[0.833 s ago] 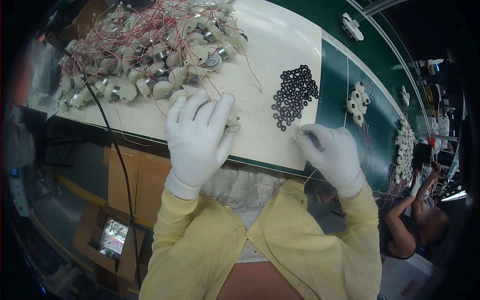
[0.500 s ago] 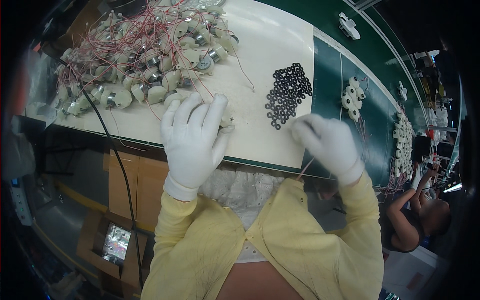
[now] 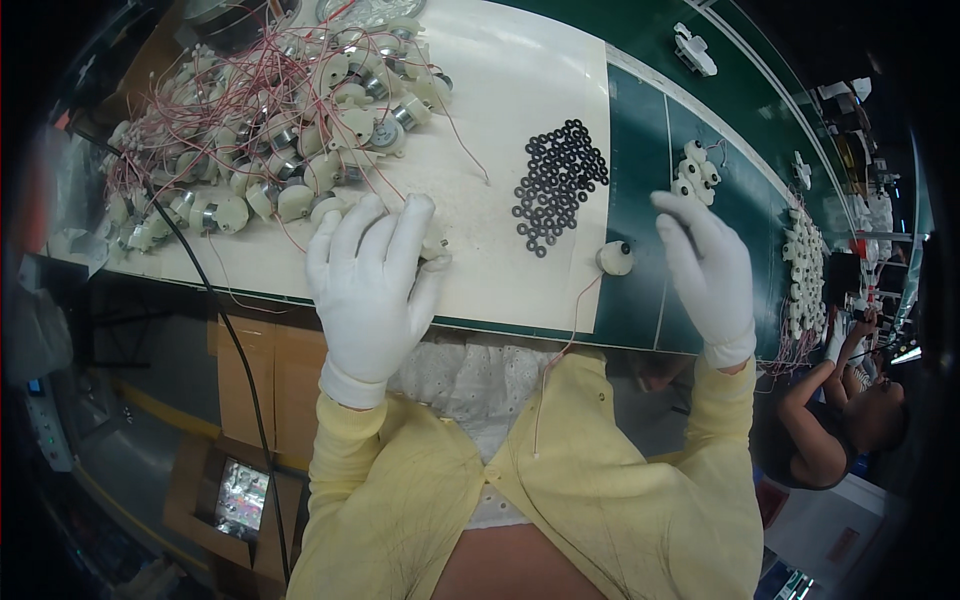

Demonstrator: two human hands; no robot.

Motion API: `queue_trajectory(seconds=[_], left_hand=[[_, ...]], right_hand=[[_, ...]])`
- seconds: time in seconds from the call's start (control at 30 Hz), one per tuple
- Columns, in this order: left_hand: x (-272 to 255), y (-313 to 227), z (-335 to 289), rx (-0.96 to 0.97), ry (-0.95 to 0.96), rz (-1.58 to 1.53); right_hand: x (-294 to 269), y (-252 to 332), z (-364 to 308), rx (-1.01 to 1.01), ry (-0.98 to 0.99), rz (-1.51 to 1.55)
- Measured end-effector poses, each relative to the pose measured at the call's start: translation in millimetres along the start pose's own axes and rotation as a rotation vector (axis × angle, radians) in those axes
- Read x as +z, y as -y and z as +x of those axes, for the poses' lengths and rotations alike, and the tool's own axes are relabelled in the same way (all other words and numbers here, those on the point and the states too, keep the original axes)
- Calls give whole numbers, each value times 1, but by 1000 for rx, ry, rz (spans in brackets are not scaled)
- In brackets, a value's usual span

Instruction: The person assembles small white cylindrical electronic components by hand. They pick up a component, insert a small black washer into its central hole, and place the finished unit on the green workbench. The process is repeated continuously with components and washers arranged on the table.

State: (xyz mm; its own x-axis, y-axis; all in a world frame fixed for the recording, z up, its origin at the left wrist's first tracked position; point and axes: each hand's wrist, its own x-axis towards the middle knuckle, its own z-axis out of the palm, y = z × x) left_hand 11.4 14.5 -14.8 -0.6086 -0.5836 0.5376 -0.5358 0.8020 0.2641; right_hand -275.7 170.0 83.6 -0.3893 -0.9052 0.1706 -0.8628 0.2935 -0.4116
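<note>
My left hand (image 3: 368, 275), in a white glove, curves over a small cream geared motor (image 3: 434, 246) on the white board. The motor shows between thumb and forefinger; the rest is hidden under the hand. Another cream motor (image 3: 614, 259) with a black ring on its top stands at the board's right edge, its thin wire hanging over the table's front edge. To its right is my right hand (image 3: 708, 270), also gloved, with thumb and fingers apart and nothing in them. Small black rubber rings (image 3: 562, 180) lie in a flat patch between the hands, beyond them.
A big heap of cream motors with tangled red and white wires (image 3: 290, 120) covers the far left. Several ringed motors (image 3: 696, 175) stand on the green mat, and a longer group (image 3: 803, 280) lies farther right. A black cable (image 3: 240, 330) hangs at left, above cardboard boxes (image 3: 272, 390). A person (image 3: 835, 425) sits at right.
My right hand has moved right from beside the black rings and opened. The ringed motor now stands free at the board's edge. My left hand keeps its pose; the view has shifted slightly.
</note>
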Motion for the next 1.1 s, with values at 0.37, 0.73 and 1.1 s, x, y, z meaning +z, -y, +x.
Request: queue_trajectory(seconds=[0.37,0.73,1.1], left_hand=[[0,-1,2,-4,28,-6],[0,0,0,2,23,-21],[0,2,0,12,1,6]], right_hand=[[55,15,0,-359,162,-378],[23,-15,15,-441,-219,-5],[-23,1,25,-482,-334,-151]])
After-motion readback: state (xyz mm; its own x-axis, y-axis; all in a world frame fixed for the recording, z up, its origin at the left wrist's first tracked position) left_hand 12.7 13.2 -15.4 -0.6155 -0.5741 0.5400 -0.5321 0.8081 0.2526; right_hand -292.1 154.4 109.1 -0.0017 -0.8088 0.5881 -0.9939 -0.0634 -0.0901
